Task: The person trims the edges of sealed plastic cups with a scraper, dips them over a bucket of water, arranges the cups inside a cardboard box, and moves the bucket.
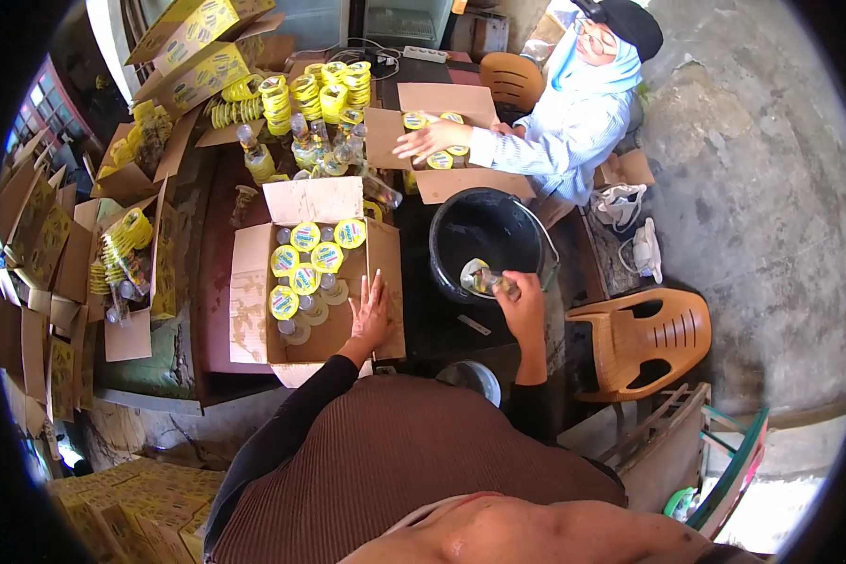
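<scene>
My right hand (524, 305) is closed around a small clear bottle (484, 280) with a yellow-and-white round end, over the near rim of a black bucket (442, 249). My left hand (374, 310) lies with fingers spread against the right inner side of an open cardboard box (249, 310). Inside that box, yellow round-topped containers (327, 257) stand among clear bottle ends (312, 308). The box's near right part shows bare cardboard beside my left hand.
Across the table, a co-worker's hand (430, 139) reaches over another open box (442, 96). Stacked yellow cups (274, 103) and bottles (256, 155) stand at the back left. More cartons (42, 235) pile up at left. An orange chair (653, 343) stands at right.
</scene>
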